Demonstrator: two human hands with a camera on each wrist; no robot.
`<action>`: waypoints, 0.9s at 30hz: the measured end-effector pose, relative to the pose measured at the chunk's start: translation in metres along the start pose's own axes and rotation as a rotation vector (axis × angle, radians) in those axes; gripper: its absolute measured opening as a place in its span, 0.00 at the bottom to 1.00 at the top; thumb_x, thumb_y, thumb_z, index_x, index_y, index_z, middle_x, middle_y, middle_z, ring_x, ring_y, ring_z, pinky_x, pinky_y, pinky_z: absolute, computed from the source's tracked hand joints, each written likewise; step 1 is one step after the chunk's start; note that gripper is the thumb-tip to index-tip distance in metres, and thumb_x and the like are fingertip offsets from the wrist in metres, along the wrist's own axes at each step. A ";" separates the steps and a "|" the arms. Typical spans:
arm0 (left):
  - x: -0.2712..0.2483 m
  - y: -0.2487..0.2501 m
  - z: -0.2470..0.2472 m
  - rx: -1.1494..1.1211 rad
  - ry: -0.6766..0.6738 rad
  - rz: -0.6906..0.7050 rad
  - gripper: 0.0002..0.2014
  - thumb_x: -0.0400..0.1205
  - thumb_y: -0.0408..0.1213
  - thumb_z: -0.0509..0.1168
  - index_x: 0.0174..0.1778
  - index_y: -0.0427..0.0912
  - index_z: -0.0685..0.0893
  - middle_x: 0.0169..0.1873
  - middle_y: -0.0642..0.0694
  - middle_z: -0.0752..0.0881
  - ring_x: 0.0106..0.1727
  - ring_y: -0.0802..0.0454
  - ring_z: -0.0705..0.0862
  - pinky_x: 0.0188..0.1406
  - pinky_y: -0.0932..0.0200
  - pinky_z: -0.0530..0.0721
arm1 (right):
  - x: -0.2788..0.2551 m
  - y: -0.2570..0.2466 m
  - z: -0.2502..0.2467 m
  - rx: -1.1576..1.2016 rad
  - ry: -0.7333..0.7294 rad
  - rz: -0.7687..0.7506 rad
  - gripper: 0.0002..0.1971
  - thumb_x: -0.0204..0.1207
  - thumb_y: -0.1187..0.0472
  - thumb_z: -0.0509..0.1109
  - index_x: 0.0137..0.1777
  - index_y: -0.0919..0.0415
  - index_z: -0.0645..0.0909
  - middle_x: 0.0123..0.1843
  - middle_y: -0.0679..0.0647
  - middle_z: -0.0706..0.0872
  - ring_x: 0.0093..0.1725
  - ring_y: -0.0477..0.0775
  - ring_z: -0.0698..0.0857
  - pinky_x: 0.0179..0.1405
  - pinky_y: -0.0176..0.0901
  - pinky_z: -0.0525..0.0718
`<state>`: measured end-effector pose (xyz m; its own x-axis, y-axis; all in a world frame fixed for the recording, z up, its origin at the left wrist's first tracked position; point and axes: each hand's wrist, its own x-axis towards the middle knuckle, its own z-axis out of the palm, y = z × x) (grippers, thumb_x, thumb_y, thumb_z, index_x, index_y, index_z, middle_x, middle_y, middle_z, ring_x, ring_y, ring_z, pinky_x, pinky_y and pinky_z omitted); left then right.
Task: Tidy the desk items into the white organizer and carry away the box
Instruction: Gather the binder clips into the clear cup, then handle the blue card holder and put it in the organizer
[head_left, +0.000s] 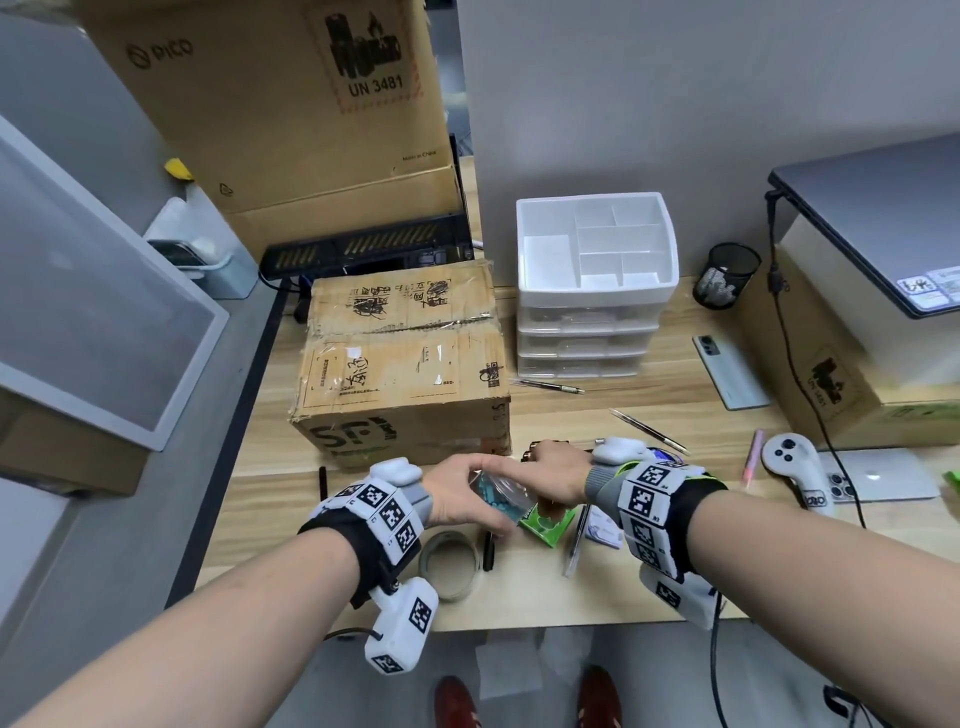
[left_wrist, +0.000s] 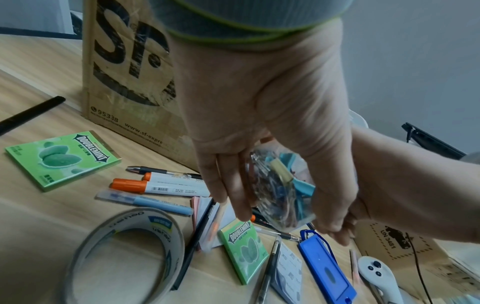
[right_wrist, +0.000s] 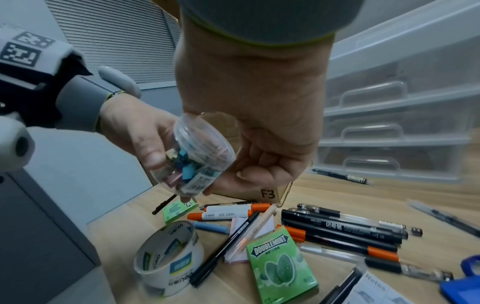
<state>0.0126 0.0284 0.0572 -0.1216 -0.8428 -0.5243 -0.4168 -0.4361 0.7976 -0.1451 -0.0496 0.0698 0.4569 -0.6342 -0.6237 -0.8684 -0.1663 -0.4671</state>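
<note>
A clear plastic jar of coloured clips (head_left: 501, 493) (right_wrist: 197, 156) hangs tilted above the desk's front middle. My left hand (head_left: 462, 491) grips it with thumb and fingers, and my right hand (head_left: 553, 475) curls round its other side, thumb against its base. Below lie a tape roll (head_left: 449, 564), two green gum packs (right_wrist: 281, 265), orange-capped markers (right_wrist: 228, 211), black pens (right_wrist: 342, 226) and a blue badge holder (left_wrist: 327, 267). The taped SF cardboard box (head_left: 400, 364) stands just behind my hands. The white organizer (head_left: 592, 296), open tray over clear drawers, stands to its right.
A tall PICO carton (head_left: 291, 104) fills the back left. At the right are a mesh pen cup (head_left: 727, 275), a phone (head_left: 730, 371), a laptop (head_left: 883, 223) on a carton, and a white controller (head_left: 795, 462). Two loose pens (head_left: 649, 430) lie before the organizer.
</note>
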 end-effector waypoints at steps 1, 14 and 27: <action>0.001 0.000 -0.001 -0.016 0.004 0.013 0.25 0.62 0.30 0.84 0.55 0.45 0.87 0.45 0.49 0.92 0.46 0.58 0.89 0.54 0.62 0.87 | -0.001 0.000 -0.001 -0.020 0.014 -0.031 0.38 0.68 0.20 0.57 0.38 0.58 0.82 0.33 0.54 0.88 0.29 0.52 0.86 0.25 0.36 0.75; 0.008 -0.004 -0.008 0.006 0.085 0.099 0.21 0.59 0.39 0.85 0.47 0.46 0.89 0.40 0.48 0.91 0.39 0.60 0.86 0.47 0.56 0.86 | 0.005 0.003 -0.002 -0.057 0.160 -0.280 0.28 0.72 0.27 0.64 0.37 0.54 0.76 0.34 0.50 0.81 0.34 0.52 0.79 0.27 0.43 0.70; 0.005 0.031 -0.030 0.025 0.084 0.121 0.25 0.59 0.46 0.86 0.49 0.45 0.89 0.42 0.48 0.92 0.42 0.58 0.87 0.49 0.57 0.86 | 0.002 -0.008 -0.035 0.158 0.106 -0.363 0.27 0.67 0.29 0.71 0.51 0.52 0.79 0.43 0.47 0.85 0.41 0.48 0.82 0.45 0.46 0.81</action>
<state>0.0262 0.0012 0.0885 -0.0971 -0.9126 -0.3972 -0.4260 -0.3226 0.8452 -0.1442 -0.0759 0.0940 0.6989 -0.6312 -0.3363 -0.6102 -0.2809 -0.7408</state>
